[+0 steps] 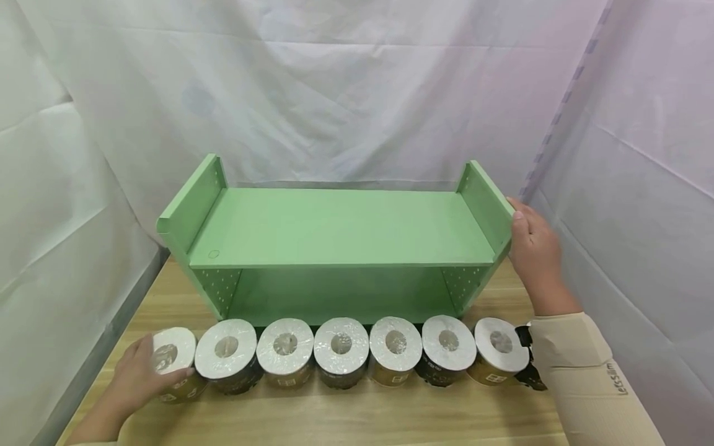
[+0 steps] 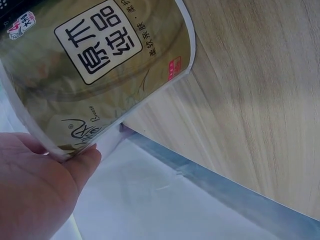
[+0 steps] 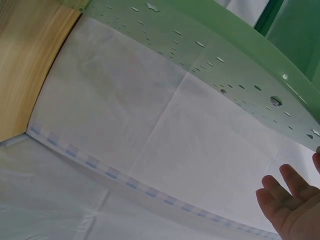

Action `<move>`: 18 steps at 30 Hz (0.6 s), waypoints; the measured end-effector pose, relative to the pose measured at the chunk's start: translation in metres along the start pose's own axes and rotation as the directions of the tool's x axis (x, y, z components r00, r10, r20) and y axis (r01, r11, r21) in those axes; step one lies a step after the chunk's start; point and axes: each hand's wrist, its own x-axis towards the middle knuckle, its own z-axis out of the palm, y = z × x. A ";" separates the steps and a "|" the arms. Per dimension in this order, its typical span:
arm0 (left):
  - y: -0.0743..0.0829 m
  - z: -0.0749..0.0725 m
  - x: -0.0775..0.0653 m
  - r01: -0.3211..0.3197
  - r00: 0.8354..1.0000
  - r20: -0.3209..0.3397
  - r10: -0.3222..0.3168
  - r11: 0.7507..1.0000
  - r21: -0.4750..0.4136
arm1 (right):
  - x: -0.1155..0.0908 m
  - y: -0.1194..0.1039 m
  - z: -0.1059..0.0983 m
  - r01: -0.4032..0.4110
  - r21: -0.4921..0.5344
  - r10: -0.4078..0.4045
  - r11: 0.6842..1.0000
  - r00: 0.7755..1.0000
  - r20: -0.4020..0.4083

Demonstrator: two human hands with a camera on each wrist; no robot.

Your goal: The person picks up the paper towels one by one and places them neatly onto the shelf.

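At the left end of a row of wrapped toilet rolls (image 1: 341, 344), my left hand (image 1: 134, 378) holds the last toilet roll (image 1: 181, 347), thumb in front. The left wrist view shows its gold printed wrapper (image 2: 95, 65) and my thumb at its edge. A green two-tier shelf (image 1: 346, 226) stands behind the row, with raised side panels. My right hand (image 1: 535, 251) grips the top edge of its right side panel (image 1: 488, 201). In the right wrist view, several fingers (image 3: 295, 182) spread away from the panel, which has small star and round cut-outs; the contact is mostly out of frame.
The rolls stand upright on a wooden table (image 1: 334, 415), close together in front of the shelf's lower tier. A black wrapped item (image 1: 530, 365) at the row's right end is partly hidden by my sleeve (image 1: 586, 371). White cloth (image 1: 334, 93) hangs behind and on both sides.
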 end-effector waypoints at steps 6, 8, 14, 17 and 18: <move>0.001 -0.002 0.001 0.013 1.000 0.027 -0.013 1.000 0.005 | 0.000 0.001 0.000 0.007 0.007 -0.007 1.000 1.000 -0.007; 0.001 -0.002 0.001 0.016 0.999 0.031 -0.016 1.000 0.004 | -0.001 0.001 0.000 0.007 0.006 -0.007 1.000 1.000 -0.008; 0.003 -0.004 -0.001 0.036 0.999 0.037 -0.037 0.999 0.006 | 0.000 0.003 0.001 0.002 -0.006 -0.002 1.000 1.000 0.003; 0.002 -0.004 -0.002 0.049 0.997 0.052 -0.050 0.999 0.016 | -0.001 0.003 0.002 0.002 -0.009 -0.002 1.000 1.000 0.006; 0.002 -0.004 -0.002 0.052 0.997 0.058 -0.053 0.998 0.019 | -0.001 0.003 0.002 0.002 -0.008 -0.002 1.000 1.000 0.005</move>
